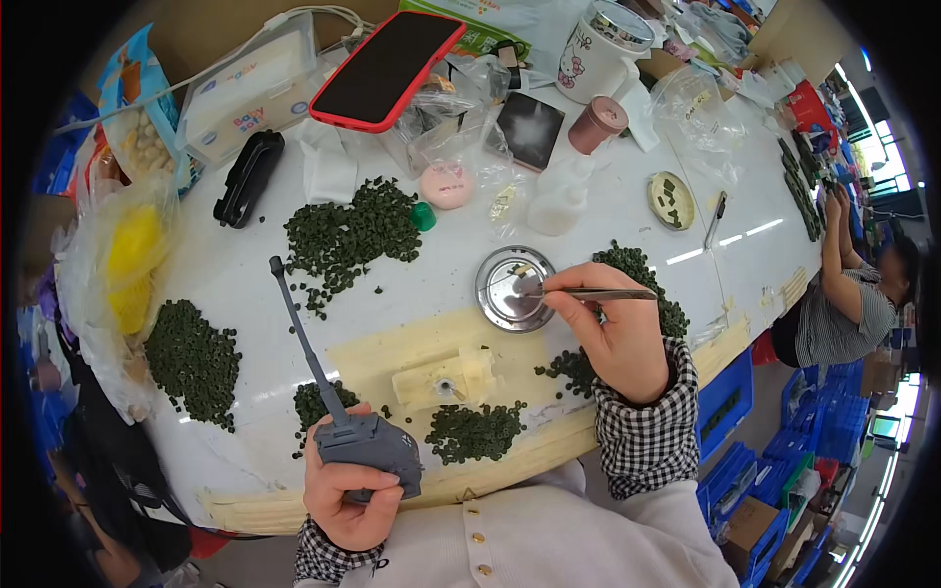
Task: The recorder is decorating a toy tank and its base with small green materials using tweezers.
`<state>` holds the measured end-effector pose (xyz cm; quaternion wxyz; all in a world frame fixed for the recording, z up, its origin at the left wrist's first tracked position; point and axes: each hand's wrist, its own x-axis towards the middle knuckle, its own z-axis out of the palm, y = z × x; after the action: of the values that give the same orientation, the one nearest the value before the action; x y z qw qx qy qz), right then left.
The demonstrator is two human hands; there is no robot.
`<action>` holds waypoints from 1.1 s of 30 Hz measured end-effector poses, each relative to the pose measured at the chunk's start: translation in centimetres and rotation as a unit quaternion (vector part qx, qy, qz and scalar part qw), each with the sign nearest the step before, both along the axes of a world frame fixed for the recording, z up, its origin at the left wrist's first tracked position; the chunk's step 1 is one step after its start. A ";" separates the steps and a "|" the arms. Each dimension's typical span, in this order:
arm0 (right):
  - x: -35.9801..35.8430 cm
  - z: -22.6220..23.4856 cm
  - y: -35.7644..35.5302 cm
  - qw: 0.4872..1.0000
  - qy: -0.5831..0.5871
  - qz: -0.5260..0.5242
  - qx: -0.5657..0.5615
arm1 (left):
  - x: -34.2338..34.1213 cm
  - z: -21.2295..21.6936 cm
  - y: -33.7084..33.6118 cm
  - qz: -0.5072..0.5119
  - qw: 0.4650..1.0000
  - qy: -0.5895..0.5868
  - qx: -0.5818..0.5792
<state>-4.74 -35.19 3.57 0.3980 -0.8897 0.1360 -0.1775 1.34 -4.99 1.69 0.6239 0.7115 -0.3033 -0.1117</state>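
Note:
My left hand (348,510) is closed around a grey model tank turret (371,449), whose long barrel points up and away from me. Slim metal tweezers (613,293) are pinched in my right hand (627,338). Their tips reach over a round shiny metal dish (487,304) with a small pale bit in it; whether the tips grip anything is too small to tell. Between my hands lies a pale yellow block (417,384) with a round metal piece in it. Near it are piles of small dark green parts (475,433), with another pile (358,230) farther back.
At the back are a red-cased phone (387,73), a white lidded mug (593,64) and a clear plastic box (250,93). A black holder (250,178) lies at the left, a lid with green bits (670,201) and a pen (718,218) at the right. A co-worker (848,304) sits far right.

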 end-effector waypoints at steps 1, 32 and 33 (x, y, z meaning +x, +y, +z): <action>0.1 -0.1 0.0 1.000 -0.013 -0.023 0.008 | 0.1 0.1 -0.1 0.004 1.000 0.002 0.003; 2.1 -1.9 -0.8 0.996 -0.056 -0.064 0.001 | -0.4 0.1 0.2 0.042 0.998 0.046 0.014; 2.1 -1.9 -0.8 0.997 -0.051 -0.058 -0.002 | -0.4 0.1 0.2 0.041 0.998 0.047 0.013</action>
<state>-2.68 -36.02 1.69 0.3912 -0.8711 0.1668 -0.2456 0.95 -4.77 1.74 0.6322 0.7256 -0.2423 -0.1232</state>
